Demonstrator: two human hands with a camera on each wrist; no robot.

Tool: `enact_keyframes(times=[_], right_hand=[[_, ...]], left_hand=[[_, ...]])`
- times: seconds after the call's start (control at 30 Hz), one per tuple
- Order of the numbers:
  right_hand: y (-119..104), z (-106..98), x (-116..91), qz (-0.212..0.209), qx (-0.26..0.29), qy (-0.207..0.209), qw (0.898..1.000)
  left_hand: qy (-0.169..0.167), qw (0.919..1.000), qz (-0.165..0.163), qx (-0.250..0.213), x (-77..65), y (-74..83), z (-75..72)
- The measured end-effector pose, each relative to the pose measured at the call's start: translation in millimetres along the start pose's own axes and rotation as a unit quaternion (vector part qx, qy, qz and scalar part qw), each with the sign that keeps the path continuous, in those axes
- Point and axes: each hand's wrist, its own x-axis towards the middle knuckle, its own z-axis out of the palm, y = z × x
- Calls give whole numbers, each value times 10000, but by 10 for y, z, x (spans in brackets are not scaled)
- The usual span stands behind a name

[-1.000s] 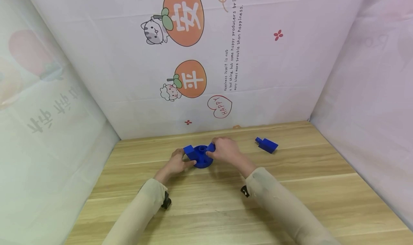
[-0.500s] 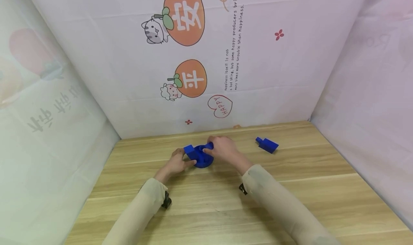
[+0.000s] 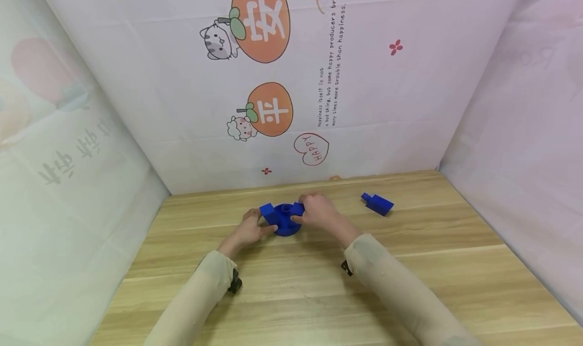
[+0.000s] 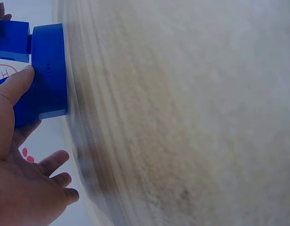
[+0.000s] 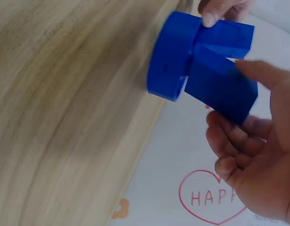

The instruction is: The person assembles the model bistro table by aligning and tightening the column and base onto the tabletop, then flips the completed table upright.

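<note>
A round blue base [image 3: 287,230] with a raised round socket stands on the wooden table, and a slanted blue block [image 3: 267,212] rises from its left side. My left hand [image 3: 247,229] grips the base where it meets that block, thumb at the near side, fingers partly hidden behind. Pinched between thumb and fingers of my right hand [image 3: 320,213] is a second blue block [image 5: 222,84], held tilted at the base's right side. Its lower end overlaps the base's rim in the right wrist view, and a short neck shows between the two in the left wrist view.
Another blue block [image 3: 379,205] with a peg end lies on its side at the right of the table [image 3: 291,295]. A printed white cloth wall [image 3: 373,108] closes off the back, with similar cloth on both sides.
My right hand moved its block left over the base, then back slightly right, uncovering the socket again. The left hand and the base stayed almost still.
</note>
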Motion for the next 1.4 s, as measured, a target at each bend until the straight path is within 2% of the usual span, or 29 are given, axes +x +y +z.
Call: enact_keyframes(times=[0.2,0.4,0.6,0.8,1.07,1.4], right_hand=[[17,-37,-39,-602,101,34,9981],[1,-8,-27,-493,-116,-43,9987],[-47,0,-18,-664,5,-1,9978],[-97,0,11,-503,-187,83,9985],[-106,-57,13,-1066,-305,-454,9928],[-114,21,129,-403,38,-302,9987]], left_hand=[[5,10000,7,-10,24,-24,-3],[7,10000,-14,31,10,-8,19],[-14,10000,-58,-28,-4,-6,33],[44,10000,81,6,2,-5,14],[55,9998,165,13,23,-29,8],[6,9998,198,-44,27,-15,16]])
